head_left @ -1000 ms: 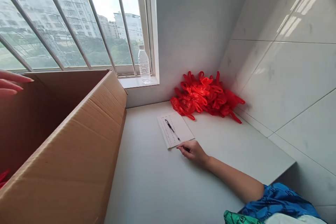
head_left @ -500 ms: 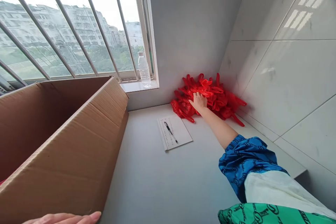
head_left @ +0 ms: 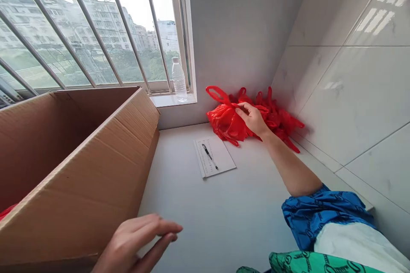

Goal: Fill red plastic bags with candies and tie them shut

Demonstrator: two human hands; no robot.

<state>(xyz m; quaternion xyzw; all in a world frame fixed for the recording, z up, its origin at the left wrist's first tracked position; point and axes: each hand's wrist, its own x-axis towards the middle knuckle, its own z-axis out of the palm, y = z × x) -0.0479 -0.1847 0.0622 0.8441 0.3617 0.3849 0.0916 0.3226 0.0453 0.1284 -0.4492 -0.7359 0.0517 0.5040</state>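
Note:
At the back of the white tabletop [head_left: 192,204], my right hand [head_left: 253,119] pinches a red plastic bag [head_left: 229,123] by its gathered top. One handle loop of that bag stands up to the left of my fingers. Behind and to the right lie more red plastic bags [head_left: 282,121], heaped against the wall. My left hand [head_left: 137,243] is in front of the cardboard box, over the near part of the table. Its fingers are stretched out and hold nothing, with the thumb tip close to the index fingertip.
A large open cardboard box [head_left: 105,166] fills the left side, with a bit of red [head_left: 7,212] inside. A notebook [head_left: 226,162] with a black pen [head_left: 209,156] on it lies mid-table. A clear bottle [head_left: 179,81] stands on the sill by the barred window.
My right hand has taken hold of a red bag and lifted its top from the heap. My left hand has come up and right, away from the box's lower edge.

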